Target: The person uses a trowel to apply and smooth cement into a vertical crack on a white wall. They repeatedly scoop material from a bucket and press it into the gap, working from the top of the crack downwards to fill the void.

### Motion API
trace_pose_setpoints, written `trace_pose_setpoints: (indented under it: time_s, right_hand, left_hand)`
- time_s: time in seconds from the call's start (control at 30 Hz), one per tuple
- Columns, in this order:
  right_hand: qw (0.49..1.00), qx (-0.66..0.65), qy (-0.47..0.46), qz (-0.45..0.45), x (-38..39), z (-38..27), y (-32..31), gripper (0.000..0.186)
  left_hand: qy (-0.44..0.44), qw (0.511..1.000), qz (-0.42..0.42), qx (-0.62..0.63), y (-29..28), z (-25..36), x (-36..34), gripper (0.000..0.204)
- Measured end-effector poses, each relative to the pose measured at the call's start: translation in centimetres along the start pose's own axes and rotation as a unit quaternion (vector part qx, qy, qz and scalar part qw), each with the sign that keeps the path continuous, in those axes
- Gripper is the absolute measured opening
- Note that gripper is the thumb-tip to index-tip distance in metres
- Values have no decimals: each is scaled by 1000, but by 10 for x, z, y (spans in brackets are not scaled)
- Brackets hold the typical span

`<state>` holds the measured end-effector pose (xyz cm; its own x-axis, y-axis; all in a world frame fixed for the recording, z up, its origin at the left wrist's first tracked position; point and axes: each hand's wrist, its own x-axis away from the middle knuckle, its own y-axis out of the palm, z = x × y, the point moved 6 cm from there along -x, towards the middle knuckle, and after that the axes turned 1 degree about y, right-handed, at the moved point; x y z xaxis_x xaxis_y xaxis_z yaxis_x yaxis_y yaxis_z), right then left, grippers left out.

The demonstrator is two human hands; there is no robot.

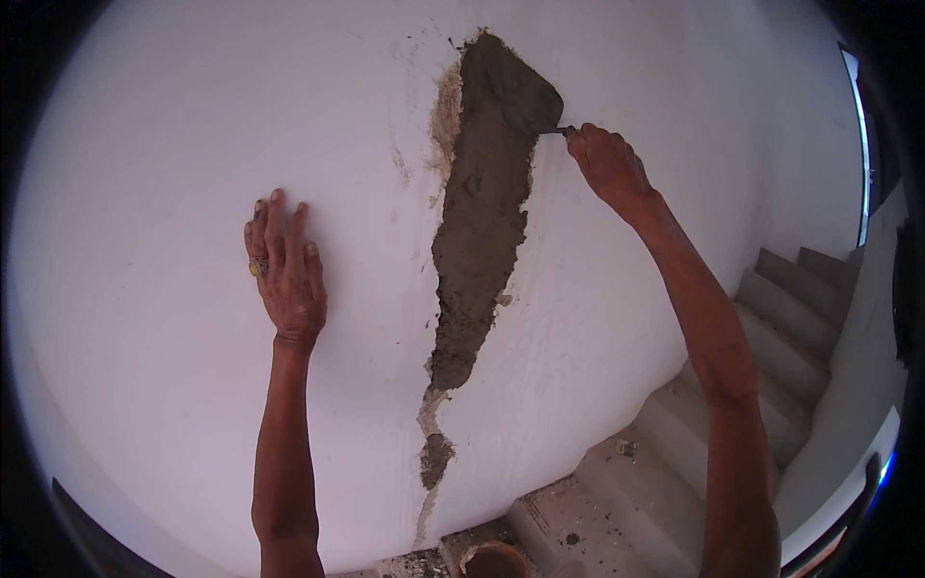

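Observation:
My left hand (285, 275) lies against the white wall (356, 318) with its fingers spread. A ring sits on one of its fingers, and it holds nothing. My right hand (613, 171) is closed around the handle of a trowel (540, 104). The trowel's blade is pressed on the upper right edge of a long patch of wet grey mortar (482, 207); blade and mortar look alike in colour, so the blade's outline is partly lost. Downward the patch narrows into a ragged crack (431, 412) with rough, chipped edges.
Concrete stairs (665, 424) climb along the wall to the right. Mortar bits and a small scrap (626, 447) lie on the lower steps. A round brownish container (501, 549) stands at the bottom, cut off by the frame. A bright narrow opening (857, 144) shows at far right.

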<state>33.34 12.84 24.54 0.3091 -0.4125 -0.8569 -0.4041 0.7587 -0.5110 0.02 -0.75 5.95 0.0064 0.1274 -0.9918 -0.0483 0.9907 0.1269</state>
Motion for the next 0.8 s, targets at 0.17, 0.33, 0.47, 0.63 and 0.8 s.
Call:
trace_pose_setpoints:
  time_s: [0.17, 0.33, 0.47, 0.63, 0.8]
  right_hand:
    - [1000, 27, 8, -5, 13, -7, -18, 36]
    - [996, 52, 61, -28, 19, 4, -29, 37]
    - [1000, -13, 21, -1, 22, 8, -34, 36]
    - [998, -58, 10, 27, -3, 1, -18, 36]
    - [998, -45, -34, 27, 11, -24, 5, 37]
  left_hand:
    - [-3, 1000, 11, -7, -3, -3, -1, 40]
    - [-2, 1000, 7, -1, -4, -4, -2, 40]
    - [-6, 1000, 17, 2, -4, -2, 3, 39]
    - [-2, 1000, 18, 5, -3, 2, 0, 39]
    - [3, 1000, 14, 0, -3, -2, 1, 40]
